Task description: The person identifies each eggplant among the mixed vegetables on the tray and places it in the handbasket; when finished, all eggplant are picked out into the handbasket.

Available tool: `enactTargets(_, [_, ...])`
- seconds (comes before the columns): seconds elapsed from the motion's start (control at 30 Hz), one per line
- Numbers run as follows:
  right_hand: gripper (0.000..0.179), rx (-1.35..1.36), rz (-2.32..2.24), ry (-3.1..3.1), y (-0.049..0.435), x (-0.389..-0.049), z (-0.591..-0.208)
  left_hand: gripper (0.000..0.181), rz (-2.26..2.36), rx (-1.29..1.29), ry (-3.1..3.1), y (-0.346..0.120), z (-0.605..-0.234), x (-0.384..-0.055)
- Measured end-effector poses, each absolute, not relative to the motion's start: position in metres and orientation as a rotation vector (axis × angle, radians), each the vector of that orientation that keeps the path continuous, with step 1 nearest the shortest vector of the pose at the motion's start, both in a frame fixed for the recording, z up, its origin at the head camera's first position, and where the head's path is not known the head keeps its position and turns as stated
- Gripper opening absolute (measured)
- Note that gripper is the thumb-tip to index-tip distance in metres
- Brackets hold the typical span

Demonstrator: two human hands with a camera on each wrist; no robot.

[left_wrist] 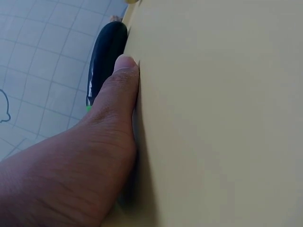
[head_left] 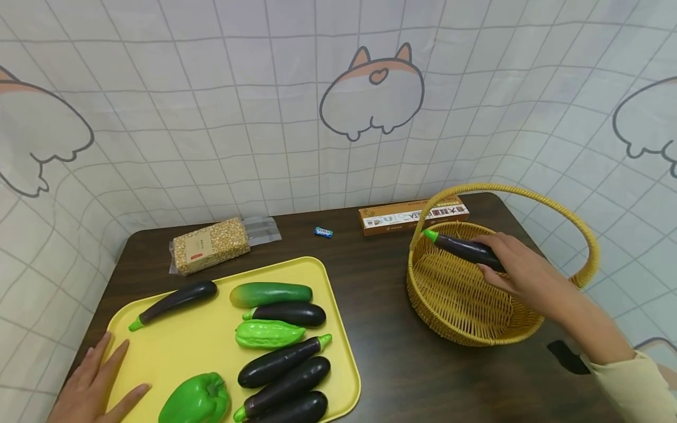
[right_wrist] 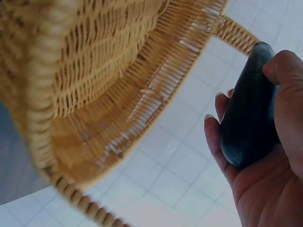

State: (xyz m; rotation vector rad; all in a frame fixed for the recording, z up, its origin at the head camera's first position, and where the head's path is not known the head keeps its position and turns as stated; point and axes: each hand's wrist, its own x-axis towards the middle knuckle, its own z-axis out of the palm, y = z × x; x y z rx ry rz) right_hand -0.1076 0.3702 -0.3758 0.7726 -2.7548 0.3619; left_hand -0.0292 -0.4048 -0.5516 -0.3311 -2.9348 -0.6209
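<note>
My right hand grips a dark eggplant by its thick end, its green stem pointing left, above the wicker basket. In the right wrist view the fingers and thumb wrap the eggplant beside the basket wall. At the lower left, my left hand rests with fingers spread on the left edge of the yellow tray. Nearest to it, another eggplant lies across the tray's far left edge. A green bell pepper sits near the tray's front.
On the tray's right side lie a green-orange zucchini-shaped vegetable, a bitter melon and several eggplants. Behind stand a bag of corn kernels, a small blue packet and a long box. The basket's tall handle arches up.
</note>
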Motion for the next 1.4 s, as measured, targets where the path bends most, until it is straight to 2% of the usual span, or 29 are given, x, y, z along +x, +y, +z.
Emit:
enactTargets(0.5, [0.029, 0.686, 0.145, -2.944, 0.381, -0.126, -0.375, 0.103, -0.6, -0.307, -2.933, -0.405, -0.553, -0.03])
enactTargets(0.77, [0.032, 0.562, 0.141, -3.094, 0.383, -0.138, -0.387, 0.102, -0.617, -0.309, -2.928, -0.405, -0.553, -0.031])
enactTargets(1.2, [0.024, 0.54, 0.187, -3.219, 0.386, -0.16, -0.404, 0.104, -0.625, -0.334, -2.904, -0.407, -0.555, -0.031])
enactTargets(1.4, [0.024, 0.612, 0.233, -3.222, 0.389, -0.165, -0.415, 0.103, -0.624, -0.332, -2.907, -0.406, -0.555, -0.032])
